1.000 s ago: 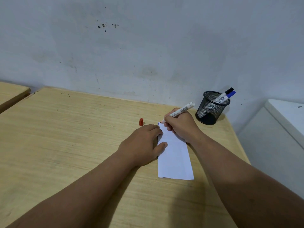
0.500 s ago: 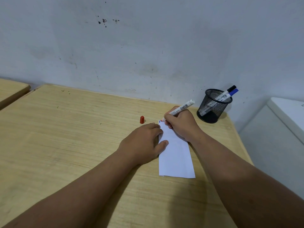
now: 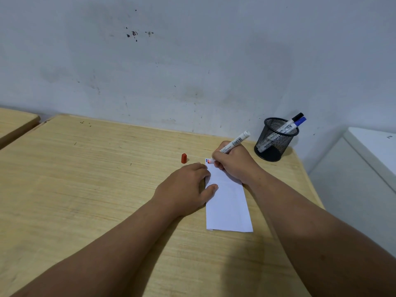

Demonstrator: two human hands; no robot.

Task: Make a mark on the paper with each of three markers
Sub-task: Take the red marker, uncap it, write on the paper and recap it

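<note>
The right hand (image 3: 234, 162) grips a marker (image 3: 232, 144) in closed fingers, its tip on the paper's (image 3: 227, 204) far left corner beside a blue and a red mark. The left hand (image 3: 185, 189) lies flat, fingers pressing the paper's left edge. The paper is near the desk's (image 3: 85, 179) right edge. A red cap (image 3: 183, 158) stands left of it; a mesh cup (image 3: 274, 140) with two markers (image 3: 294, 123) occupies the far right corner.

No text can be read. The marker (image 3: 234, 143) bears a barcode and small print, and a marker in the cup (image 3: 287, 127) a label, all too small to make out.
</note>
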